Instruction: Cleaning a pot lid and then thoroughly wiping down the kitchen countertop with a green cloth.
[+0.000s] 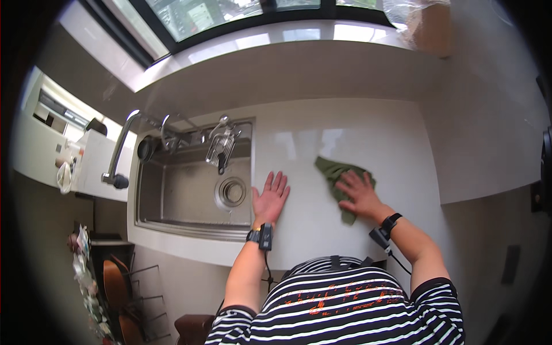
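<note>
On the white countertop (297,233) to the right of the sink, a crumpled dark green cloth (330,170) lies under my right hand (358,194). That hand is palm down and flat on the cloth, its fingers spread; both look slightly blurred. My left hand (271,199) is beside the sink's right edge, palm up and holding nothing, with its fingers a little apart. Part of the cloth is hidden beneath my right palm.
Left of my left hand is a stainless steel sink (189,189) with a round drain (233,192). A wire rack (221,148) hangs at its back edge. A tall faucet (123,142) stands at the left. A wall ledge and window (215,17) run behind, with a cardboard box (431,30) at right.
</note>
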The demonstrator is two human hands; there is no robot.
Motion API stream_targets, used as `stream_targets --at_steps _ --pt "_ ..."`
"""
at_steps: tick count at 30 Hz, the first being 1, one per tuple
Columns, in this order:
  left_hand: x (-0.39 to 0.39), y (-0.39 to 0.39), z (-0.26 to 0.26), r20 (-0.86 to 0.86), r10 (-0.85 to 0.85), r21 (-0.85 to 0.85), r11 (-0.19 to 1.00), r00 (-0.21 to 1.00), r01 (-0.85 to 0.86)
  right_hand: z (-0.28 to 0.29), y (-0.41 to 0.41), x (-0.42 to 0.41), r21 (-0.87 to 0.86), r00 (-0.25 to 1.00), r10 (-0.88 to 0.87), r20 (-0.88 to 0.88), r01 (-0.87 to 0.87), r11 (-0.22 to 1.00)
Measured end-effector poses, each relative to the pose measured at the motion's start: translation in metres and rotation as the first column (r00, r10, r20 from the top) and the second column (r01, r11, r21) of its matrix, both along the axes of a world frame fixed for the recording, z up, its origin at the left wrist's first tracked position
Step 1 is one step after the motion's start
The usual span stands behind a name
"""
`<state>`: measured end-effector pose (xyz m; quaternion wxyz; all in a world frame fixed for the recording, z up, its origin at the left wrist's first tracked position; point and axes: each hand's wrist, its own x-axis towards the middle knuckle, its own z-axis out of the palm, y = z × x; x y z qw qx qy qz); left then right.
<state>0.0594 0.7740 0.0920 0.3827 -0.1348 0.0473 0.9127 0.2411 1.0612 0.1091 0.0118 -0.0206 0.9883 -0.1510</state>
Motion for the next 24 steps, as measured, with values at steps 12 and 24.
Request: stream_targets --at_steps 12,24 --pt "0.011 0.006 -0.003 -0.249 -0.169 -0.443 0.896 0.954 0.043 -0.023 0.055 -0.111 0.017 0.837 -0.546 -0.041 0.547 0.837" --pt "0.008 0.007 0.000 -0.270 -0.222 -0.525 0.850 0.937 0.050 -0.017 0.182 -0.108 -0.004 0.789 -0.595 -0.152 0.602 0.799"
